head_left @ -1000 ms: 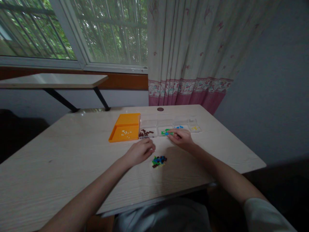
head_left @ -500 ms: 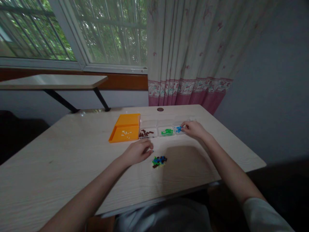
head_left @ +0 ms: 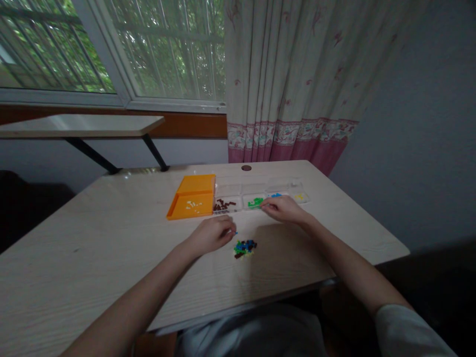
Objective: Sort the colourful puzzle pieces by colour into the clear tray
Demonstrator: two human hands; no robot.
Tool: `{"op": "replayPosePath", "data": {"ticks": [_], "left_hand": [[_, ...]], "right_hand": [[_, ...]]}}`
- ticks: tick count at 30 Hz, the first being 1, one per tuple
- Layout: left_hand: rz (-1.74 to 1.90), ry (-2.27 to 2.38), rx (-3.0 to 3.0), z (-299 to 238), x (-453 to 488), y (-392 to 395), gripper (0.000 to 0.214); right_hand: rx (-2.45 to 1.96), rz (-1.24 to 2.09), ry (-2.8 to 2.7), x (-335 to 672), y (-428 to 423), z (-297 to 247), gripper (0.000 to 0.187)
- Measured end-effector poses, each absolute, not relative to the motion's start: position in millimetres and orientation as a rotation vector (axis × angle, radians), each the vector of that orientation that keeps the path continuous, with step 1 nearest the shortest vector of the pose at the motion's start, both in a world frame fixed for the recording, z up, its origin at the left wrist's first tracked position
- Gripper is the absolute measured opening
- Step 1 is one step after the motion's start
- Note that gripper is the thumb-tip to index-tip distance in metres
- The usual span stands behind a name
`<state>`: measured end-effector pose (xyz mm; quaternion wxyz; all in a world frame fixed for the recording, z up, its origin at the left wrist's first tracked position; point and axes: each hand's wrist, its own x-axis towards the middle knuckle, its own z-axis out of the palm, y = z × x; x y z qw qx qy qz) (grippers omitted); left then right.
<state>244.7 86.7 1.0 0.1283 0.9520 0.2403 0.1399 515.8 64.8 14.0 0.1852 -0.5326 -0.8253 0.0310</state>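
A small heap of mixed blue, green and dark pieces [head_left: 244, 247] lies on the pale wooden table [head_left: 111, 248]. My left hand [head_left: 211, 234] rests just left of the heap, fingers curled, with a tiny blue piece at its fingertips. My right hand [head_left: 283, 208] hovers over the clear compartment tray [head_left: 260, 191], fingers pinched above the green pieces [head_left: 255, 202]. Whether that pinch holds a piece is hidden. Further compartments hold brown pieces [head_left: 224, 204], blue pieces [head_left: 275, 195] and yellow pieces [head_left: 299, 197].
An orange lid [head_left: 192, 197] with small white pieces lies left of the clear tray. A round cable hole [head_left: 246, 167] sits near the table's far edge. A second table [head_left: 82, 124] stands under the window, with a curtain [head_left: 290, 79] to the right.
My right hand went from the green compartment to the blue one, then came back left to the green one. My left hand stayed by the heap, now with a blue piece at its fingertips.
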Motion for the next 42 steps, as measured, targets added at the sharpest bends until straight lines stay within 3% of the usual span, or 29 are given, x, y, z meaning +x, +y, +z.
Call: {"op": "replayPosePath", "data": {"ticks": [4,30,36,42], "left_hand": [[0.398,0.711,2.783,1,247,84,0.017],[0.678,0.743,2.732,1,257,76,0.017],[0.597,0.756,2.710,5,250,80,0.015],[0.379,0.578,2.681,13,244,79,0.016]], "right_hand": [[-1.231,0.146,-2.478,474,51,4,0.021],[-1.322,0.005,-2.310,453,43,-12,0.013],[-1.175,-0.123,-2.166,462,48,-9,0.013],[-1.060,-0.465,-2.042,481,50,10,0.017]]}}
